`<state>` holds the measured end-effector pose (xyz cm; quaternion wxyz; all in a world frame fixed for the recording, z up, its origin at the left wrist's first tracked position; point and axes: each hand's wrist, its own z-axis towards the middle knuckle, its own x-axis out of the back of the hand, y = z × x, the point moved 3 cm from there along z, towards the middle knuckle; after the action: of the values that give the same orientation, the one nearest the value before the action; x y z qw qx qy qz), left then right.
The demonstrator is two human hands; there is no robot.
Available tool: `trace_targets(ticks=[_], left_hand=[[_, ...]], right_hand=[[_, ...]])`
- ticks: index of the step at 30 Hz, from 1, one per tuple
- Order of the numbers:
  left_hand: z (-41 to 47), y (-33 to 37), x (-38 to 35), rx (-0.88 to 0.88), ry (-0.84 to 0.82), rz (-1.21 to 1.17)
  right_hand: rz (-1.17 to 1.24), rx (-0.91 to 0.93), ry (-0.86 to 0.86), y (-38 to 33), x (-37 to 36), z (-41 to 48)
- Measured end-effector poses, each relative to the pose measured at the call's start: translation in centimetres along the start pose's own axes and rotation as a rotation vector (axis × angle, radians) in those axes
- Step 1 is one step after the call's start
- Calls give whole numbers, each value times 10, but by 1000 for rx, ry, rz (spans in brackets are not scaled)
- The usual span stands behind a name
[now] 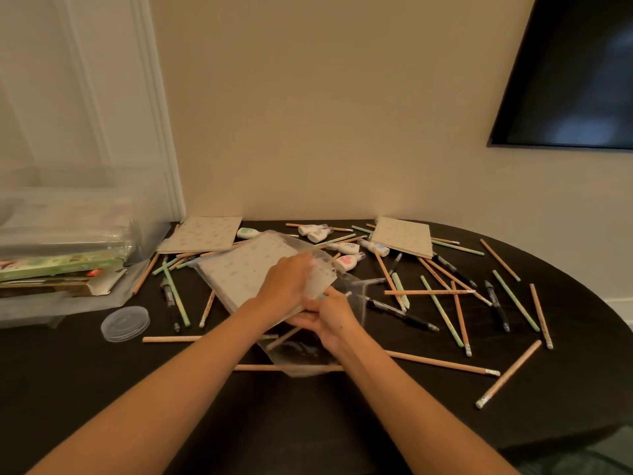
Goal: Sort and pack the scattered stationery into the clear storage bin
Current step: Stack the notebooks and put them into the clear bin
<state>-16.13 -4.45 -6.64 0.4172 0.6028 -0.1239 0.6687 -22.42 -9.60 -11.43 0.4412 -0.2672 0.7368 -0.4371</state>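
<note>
Head view: a notebook (246,269) is clamped by left hand (284,282) and right hand (329,320) fingers at frame centre, seemingly being slipped from a clear sleeve (356,289), with a carry to the storage bin (68,214) at left judged next.

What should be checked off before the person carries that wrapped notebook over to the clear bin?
1. Grip: left hand on top of the wrapped notebook, right hand under its near edge. Ok.
2. Wrap: the clear plastic sleeve hangs loose below the hands; whether it is coming off or going on, cannot tell.
3. Path: pencils and pens lie between the hands and the clear storage bin; lift over them. Not ok for sliding.
4. Bin room: boxes are already stacked inside; free space, cannot tell.
5. Round clear lid lies beside the bin, out of the way. Ok.
</note>
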Motion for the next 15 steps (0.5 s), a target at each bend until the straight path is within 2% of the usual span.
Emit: trace_targets(ticks=[2,4,8,12,15], left_hand=[[-1,1,8,-70,63,-39],[2,8,7,-115,54,-29],[3,7,9,-79,33,-74],[-2,6,10,-29,4,-198],[-5,9,10,52,-68,-273]], right_hand=[[-26,13,-9,4,-10,3],[-9,26,34,6,-12,10],[42,-5,89,13,-19,24],[-118,-44,140,18,-18,32],[-390,-75,160,10,-17,30]])
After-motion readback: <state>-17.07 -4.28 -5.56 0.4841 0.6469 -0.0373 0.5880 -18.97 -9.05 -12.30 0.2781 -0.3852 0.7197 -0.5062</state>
